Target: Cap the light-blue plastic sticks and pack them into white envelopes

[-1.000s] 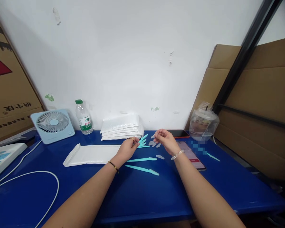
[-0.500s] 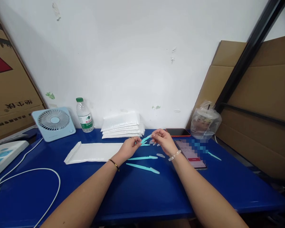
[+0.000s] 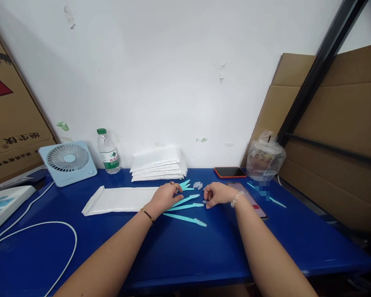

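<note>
Several turquoise razors (image 3: 185, 218) lie on the blue table, with thin handles pointing left. My left hand (image 3: 165, 197) rests over the handle ends of the upper ones, its fingers curled; what it grips, if anything, is hidden. My right hand (image 3: 214, 194) is just right of the razor heads, thumb and fingers pinched at a small translucent cap (image 3: 205, 202). More translucent caps (image 3: 198, 185) lie in a small group between the hands, farther back.
A flat white padded mailer (image 3: 120, 199) lies at the left, a stack of mailers (image 3: 156, 165) behind it. Around stand a fan (image 3: 69, 159), a bottle (image 3: 109, 152) and a bagged cup (image 3: 264, 159). Two phones, one red-edged (image 3: 230, 172), and another razor (image 3: 277, 202) lie right.
Both hands have come down to the table and apart. The razor held between them now lies with the others. My right hand has moved down beside the loose caps.
</note>
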`<state>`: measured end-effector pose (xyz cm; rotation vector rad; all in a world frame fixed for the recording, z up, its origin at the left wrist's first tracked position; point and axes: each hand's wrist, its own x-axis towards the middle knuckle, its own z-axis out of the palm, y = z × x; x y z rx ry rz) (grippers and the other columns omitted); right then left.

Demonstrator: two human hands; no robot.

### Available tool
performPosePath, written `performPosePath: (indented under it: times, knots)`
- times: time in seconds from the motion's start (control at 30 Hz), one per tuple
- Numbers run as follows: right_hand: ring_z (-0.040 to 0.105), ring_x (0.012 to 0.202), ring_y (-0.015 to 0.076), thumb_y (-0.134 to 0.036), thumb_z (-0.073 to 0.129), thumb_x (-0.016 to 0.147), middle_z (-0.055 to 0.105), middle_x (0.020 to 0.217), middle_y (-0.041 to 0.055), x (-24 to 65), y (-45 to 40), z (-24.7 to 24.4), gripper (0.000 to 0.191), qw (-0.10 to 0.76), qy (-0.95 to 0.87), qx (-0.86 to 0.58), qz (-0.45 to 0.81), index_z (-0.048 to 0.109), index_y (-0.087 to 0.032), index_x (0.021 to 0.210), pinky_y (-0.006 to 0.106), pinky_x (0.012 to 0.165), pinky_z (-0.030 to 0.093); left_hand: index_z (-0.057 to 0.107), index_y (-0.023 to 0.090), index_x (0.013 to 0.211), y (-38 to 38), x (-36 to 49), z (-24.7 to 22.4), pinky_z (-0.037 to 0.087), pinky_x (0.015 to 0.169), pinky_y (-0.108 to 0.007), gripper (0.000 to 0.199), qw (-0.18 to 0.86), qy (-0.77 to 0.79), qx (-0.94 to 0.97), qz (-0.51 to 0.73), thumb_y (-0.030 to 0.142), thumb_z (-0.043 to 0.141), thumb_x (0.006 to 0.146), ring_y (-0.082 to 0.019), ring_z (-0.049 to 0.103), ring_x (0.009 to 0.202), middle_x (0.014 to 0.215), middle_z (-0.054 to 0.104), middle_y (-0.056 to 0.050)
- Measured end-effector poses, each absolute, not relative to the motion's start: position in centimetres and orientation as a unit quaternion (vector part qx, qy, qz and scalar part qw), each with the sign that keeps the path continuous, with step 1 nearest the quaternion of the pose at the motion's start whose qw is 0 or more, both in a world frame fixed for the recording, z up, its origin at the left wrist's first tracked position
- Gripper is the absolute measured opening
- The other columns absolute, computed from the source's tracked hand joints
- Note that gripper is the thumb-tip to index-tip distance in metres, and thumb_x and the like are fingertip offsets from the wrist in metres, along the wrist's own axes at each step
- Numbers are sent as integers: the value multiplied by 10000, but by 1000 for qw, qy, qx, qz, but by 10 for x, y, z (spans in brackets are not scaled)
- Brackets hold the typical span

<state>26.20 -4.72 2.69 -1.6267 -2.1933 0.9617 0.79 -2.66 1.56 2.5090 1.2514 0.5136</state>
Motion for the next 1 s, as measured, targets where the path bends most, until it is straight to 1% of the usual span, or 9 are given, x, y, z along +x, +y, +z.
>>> performPosePath:
  times: [0.1,0.2,0.27,0.33,0.4,0.5,0.63,0.8,1.0]
  knots:
    - [545,542,120,-205,738,542,616,579,-13,259,-48,24,131,68,-767,-569,289,630,-170,608,211,495,387,613,212,948,-23,5,14,411,710,-277,220,53,482,860,160,344,557,781,-202,580,842,934,619,-54]
    - [529,521,110,-203,698,598,608,576,-11,254,-46,20,95,83,-776,-566,268,609,-171,603,209,482,376,614,203,912,-19,4,13,413,703,-279,173,37,500,855,131,306,528,803,-205,593,835,921,639,-62]
    - [526,486,100,-207,668,643,602,581,-15,252,-43,17,86,151,-758,-569,280,593,-173,669,204,464,381,613,198,880,-18,5,12,412,685,-275,153,36,499,857,123,279,499,818,-200,602,804,892,650,-61]
    - [540,461,99,-220,634,690,599,595,-21,250,-40,16,130,260,-715,-568,314,572,-179,797,202,446,406,612,190,854,-18,6,12,410,676,-277,174,30,500,857,122,266,456,842,-197,607,773,862,655,-67]
    - [578,476,116,-244,622,715,598,588,-21,248,-36,15,182,357,-664,-553,354,545,-175,865,214,458,452,610,185,834,-18,6,12,408,679,-281,211,28,499,857,127,260,415,862,-197,608,762,832,656,-72]
    - [643,577,149,-301,662,698,627,601,6,245,-33,17,214,454,-603,-516,404,550,-161,814,244,539,511,604,193,826,-18,4,12,406,692,-275,221,61,489,856,155,269,401,870,-193,606,793,850,660,-60]
    - [674,719,172,-370,712,665,687,729,55,247,-32,21,300,538,-544,-474,437,600,-149,834,249,618,520,593,205,851,-16,2,13,412,694,-256,224,140,476,843,210,302,392,872,-177,595,824,892,660,-36]
    - [643,652,144,-397,732,652,687,716,58,249,-36,26,329,566,-540,-463,417,650,-136,835,221,557,472,581,190,855,-15,4,12,412,684,-256,229,208,448,831,257,320,392,859,-170,578,797,858,646,-32]
    - [646,659,158,-420,729,652,676,706,56,243,-37,26,348,549,-547,-459,434,660,-139,847,237,567,476,583,186,842,-17,6,15,396,643,-266,249,232,445,825,260,336,385,851,-161,552,715,783,630,-18]
